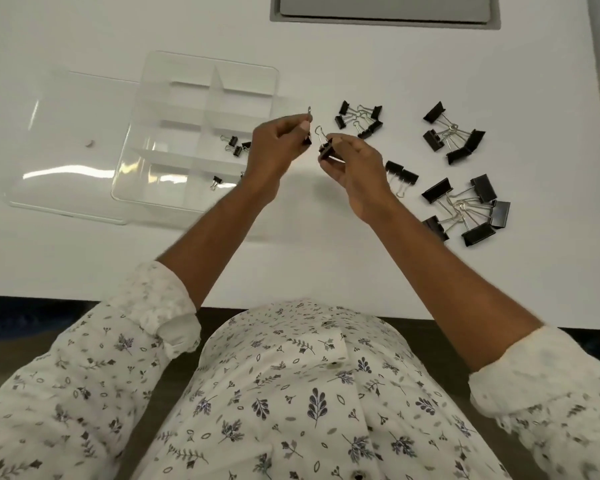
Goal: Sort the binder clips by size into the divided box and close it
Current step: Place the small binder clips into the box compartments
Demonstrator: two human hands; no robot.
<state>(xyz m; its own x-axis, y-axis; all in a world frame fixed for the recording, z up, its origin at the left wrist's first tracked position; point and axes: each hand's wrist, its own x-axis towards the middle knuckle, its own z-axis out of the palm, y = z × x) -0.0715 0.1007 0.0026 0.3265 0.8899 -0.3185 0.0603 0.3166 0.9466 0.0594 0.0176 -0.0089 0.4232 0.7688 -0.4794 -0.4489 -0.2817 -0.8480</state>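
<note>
One clear lid [66, 143] lies flat at the far left of the white table [326, 265]. It overlaps the divided box [194, 98] just to its right. Both are see-through, so the compartments are hard to count.

Three small clips [236, 145] bunch in a right-hand compartment of the box. One single clip [216, 182] lies in the compartment nearer the person. Another dark bit shows at the wrist, mostly hidden.

Just right of the box, the left hand [278, 140] is raised and pinches a tiny clip [308, 135] between thumb and forefinger, its wire loop sticking up. Almost touching it, the right hand [354, 161] pinches a slightly larger held clip [326, 148] in its fingertips.

Farther right sit about five medium clips [359, 119], tangled by their handles. A pair of clips [400, 173] lies beside the right wrist. Four large clips [452, 136] lie beyond those, and five largest clips [468, 209] lie nearest the table's right edge.

A grey panel [385, 8] at the far side is cut off by the top of the view. Bare table stretches from the hands to the near edge, which the forearms cross.
</note>
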